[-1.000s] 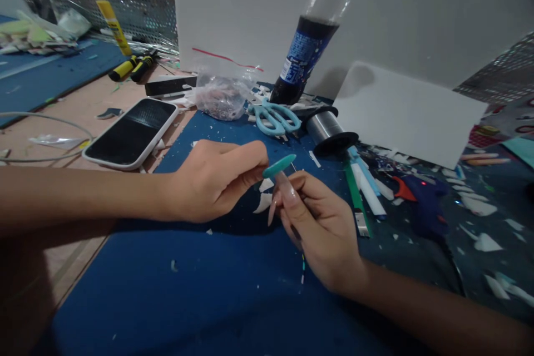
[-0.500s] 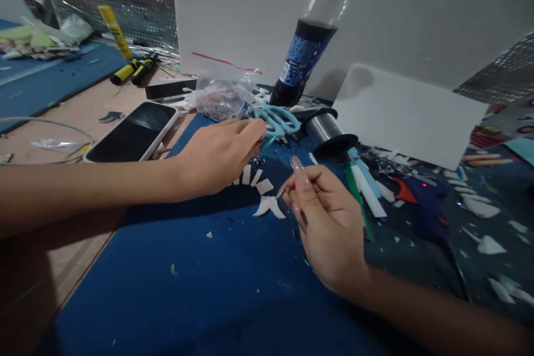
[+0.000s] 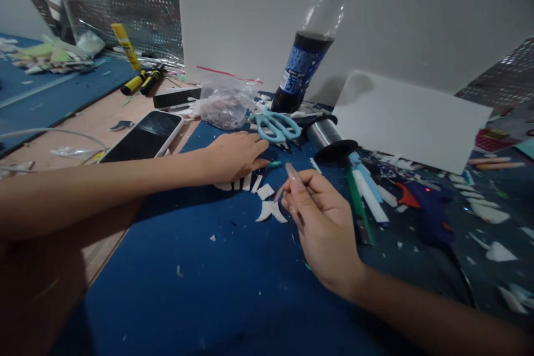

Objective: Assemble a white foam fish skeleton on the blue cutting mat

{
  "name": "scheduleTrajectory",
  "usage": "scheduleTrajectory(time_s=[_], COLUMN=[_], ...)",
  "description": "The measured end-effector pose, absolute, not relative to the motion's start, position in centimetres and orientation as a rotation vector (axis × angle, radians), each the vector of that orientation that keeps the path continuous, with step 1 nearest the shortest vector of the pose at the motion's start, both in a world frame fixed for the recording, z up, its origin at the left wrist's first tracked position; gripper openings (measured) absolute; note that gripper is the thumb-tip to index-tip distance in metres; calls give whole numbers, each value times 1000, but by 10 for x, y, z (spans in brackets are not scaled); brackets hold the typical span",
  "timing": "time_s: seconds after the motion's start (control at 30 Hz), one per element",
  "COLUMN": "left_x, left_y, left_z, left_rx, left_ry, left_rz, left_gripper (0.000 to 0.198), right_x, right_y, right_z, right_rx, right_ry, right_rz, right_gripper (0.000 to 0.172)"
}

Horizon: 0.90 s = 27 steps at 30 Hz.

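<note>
My left hand (image 3: 237,157) is low over the blue mat, palm down, its fingers closed together. A small shiny teal sliver (image 3: 273,164) shows at its fingertips; whether it is pinched I cannot tell. To the right, my right hand (image 3: 323,217) holds thumb and fingers in a pinch. A faint fine line seems to run between the two hands, but it is too thin to make out. Below them lie white cut pieces in a curved row, among them a square piece (image 3: 265,192) and a forked tail-shaped piece (image 3: 271,211).
Blue scissors (image 3: 275,124), a spool of clear line (image 3: 327,136) and a dark soda bottle (image 3: 300,67) stand beyond the hands. A phone (image 3: 144,136) and a plastic bag (image 3: 227,103) lie left. A glue gun (image 3: 431,206) with a lit red light and scraps lie right.
My left hand has moved down towards the mat, the teal sliver with it, uncovering more of the scissors. My right hand keeps its pinch. The view has shifted slightly.
</note>
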<state>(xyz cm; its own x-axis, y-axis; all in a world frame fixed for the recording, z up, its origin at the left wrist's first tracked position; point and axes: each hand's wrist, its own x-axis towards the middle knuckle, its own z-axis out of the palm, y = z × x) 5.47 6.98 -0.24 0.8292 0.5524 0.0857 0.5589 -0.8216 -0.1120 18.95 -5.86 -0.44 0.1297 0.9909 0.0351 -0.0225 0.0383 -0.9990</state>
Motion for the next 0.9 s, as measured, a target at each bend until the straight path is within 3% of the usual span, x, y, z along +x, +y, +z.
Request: scheduleTrajectory(time_s=[0.23,0.57,0.73,0.9], left_x=[54,54,51,42], left_y=[65,63,72,66], left_z=[2,6,4,13], left_rx=[-2903,-3021,-3149,-3233], left_ry=[-628,-595,-659,-921], left_rz=[38,46,-100,-460], left_gripper=[18,16,11,26], right_x=[190,191,191,192], right_y=[-59,-57,-58,-59], right_z=[-6,-7,-9,-8], right_rx=[-1228,-1223,-1200,-1190], right_ry=[-1122,-1121,-1107,-1085], right_rz=[1106,1087,1114,1119], right_gripper=[29,28,28,27])
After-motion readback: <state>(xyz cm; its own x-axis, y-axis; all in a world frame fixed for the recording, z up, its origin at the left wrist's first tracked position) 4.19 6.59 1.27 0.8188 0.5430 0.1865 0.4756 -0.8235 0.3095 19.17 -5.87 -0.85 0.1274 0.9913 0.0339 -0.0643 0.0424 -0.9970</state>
